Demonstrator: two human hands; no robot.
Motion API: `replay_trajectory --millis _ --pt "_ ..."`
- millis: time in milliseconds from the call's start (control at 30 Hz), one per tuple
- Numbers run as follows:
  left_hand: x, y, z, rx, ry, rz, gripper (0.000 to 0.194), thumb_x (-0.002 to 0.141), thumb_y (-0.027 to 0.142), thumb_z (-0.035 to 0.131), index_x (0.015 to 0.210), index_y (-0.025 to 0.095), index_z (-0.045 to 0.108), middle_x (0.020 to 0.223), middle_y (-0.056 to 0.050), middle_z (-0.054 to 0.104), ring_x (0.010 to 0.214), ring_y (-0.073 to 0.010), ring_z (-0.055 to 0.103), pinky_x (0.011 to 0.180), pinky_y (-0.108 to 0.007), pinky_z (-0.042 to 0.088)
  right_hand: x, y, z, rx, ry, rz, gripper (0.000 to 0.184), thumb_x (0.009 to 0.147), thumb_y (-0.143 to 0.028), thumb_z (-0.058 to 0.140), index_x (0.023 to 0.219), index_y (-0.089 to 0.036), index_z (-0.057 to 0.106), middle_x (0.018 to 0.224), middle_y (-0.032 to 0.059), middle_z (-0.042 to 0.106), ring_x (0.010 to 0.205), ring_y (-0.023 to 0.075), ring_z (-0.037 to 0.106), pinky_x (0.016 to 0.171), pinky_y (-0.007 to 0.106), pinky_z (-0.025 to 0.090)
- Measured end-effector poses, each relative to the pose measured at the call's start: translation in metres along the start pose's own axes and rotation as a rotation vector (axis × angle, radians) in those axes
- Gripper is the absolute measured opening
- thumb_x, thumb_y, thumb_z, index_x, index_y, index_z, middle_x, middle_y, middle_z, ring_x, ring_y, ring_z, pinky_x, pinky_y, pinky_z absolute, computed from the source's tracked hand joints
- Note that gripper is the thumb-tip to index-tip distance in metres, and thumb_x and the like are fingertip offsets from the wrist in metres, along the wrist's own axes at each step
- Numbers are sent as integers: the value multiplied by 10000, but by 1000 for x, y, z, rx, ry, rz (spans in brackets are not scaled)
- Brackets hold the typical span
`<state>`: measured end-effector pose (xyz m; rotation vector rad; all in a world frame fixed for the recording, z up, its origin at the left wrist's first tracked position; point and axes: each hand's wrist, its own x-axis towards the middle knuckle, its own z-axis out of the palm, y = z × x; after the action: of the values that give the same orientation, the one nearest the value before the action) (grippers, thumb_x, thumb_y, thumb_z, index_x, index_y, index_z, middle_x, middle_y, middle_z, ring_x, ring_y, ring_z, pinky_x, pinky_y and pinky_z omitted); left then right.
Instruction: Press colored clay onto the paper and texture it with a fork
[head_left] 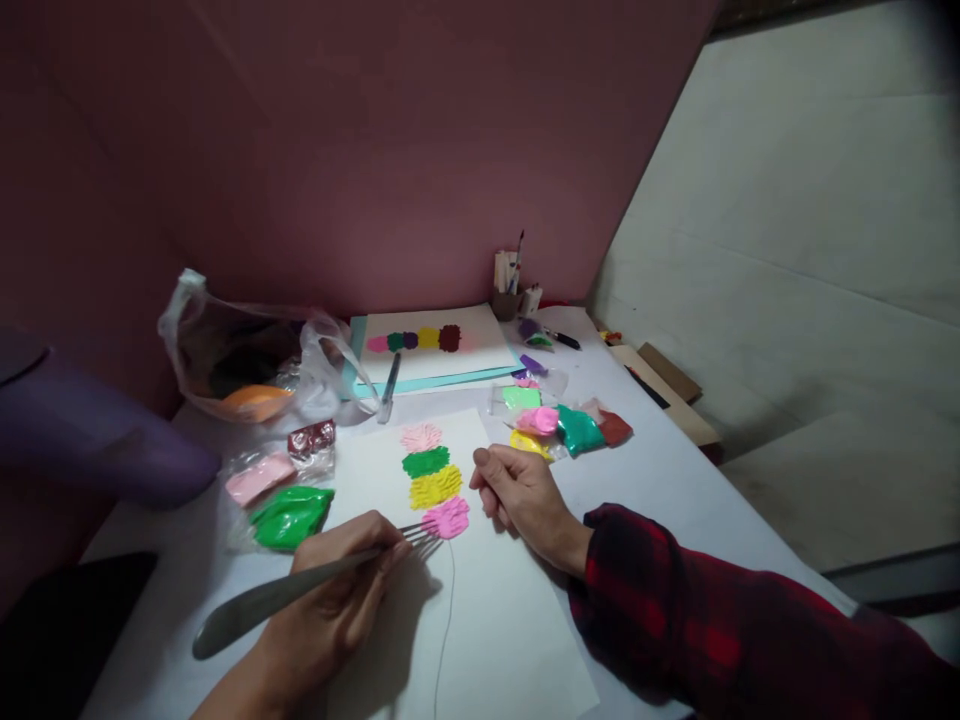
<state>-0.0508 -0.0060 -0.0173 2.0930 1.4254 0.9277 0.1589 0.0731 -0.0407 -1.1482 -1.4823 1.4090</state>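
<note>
My left hand (334, 590) is closed around a metal fork (259, 605), its handle pointing down and to the left. The fork's tines touch a bright pink clay patch (450, 517) on a white sheet of paper (495, 620). Above that patch, in a column, sit a yellow clay patch (435, 488), a green clay patch (426, 461) and a pale pink clay patch (421, 438), all with ridged surfaces. A thin drawn line (448, 610) runs down from the bright pink one. My right hand (525, 495) rests at the paper's right side, fingers curled in, nothing visible in them.
Left lie a green clay packet (292, 517), a pale pink clay packet (261, 478) and a clear plastic bag (217, 385). Several clay packets, one teal (579, 430), lie right. Behind are a sheet with coloured patches (480, 350), a pen (390, 388) and a brush cup (506, 303).
</note>
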Motion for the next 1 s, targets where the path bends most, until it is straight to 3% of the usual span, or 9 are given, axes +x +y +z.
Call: replay_trajectory --millis 1000 --pt "0 -2 4 -68 -58 -38 244 919 266 482 712 191 588 580 24 602 502 -81 534 443 -170 400 1 4 0 -175 -20 -19 469 934 -562 454 713 -168 584 489 -23 533 392 60 447 380 178 317"
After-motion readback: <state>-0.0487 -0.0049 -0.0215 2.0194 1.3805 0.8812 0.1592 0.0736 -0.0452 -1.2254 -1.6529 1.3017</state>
